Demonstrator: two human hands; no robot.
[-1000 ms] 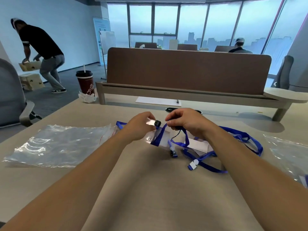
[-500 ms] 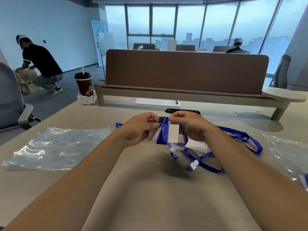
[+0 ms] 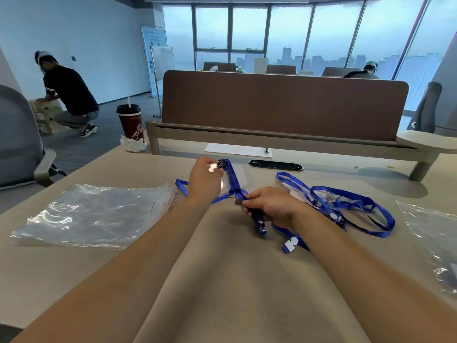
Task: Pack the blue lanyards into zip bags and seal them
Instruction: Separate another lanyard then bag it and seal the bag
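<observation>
The left hand (image 3: 205,180) was raised a little above the desk (image 3: 222,280), just toward twelve o'clock from the picture's middle. Its fingers (image 3: 206,163) pinched the upper end of a blue lanyard (image 3: 234,181) just beside the black clip (image 3: 221,164). A piece of clear plastic (image 3: 243,175) with a bright glint hung at the same spot; I could not tell whether it was a pouch or a bag. From there the strap ran down toward five o'clock into the right hand (image 3: 274,206), whose fingers (image 3: 247,209) were curled round it. Below that fist the lanyard's metal end (image 3: 261,227) stuck out at six o'clock, close to the desk. A white tab (image 3: 290,244) on another strap lay near the right wrist.

A loose heap of lanyards (image 3: 351,206) lay on the desk at three o'clock of the hands. A flat stack of zip bags (image 3: 94,216) with red seal lines lay at nine o'clock, well apart from the heap. More clear bags (image 3: 435,238) sat by the desk's right edge, at four o'clock.

At the far edge, twelve o'clock, a sheet of paper (image 3: 235,149) with a pen (image 3: 266,150) lay below the brown divider (image 3: 284,105), with a black cable slot (image 3: 275,166) near it. A lidded cup (image 3: 130,122) stood at ten o'clock. Beyond it a person (image 3: 71,95) crouched on the floor by some boxes.
</observation>
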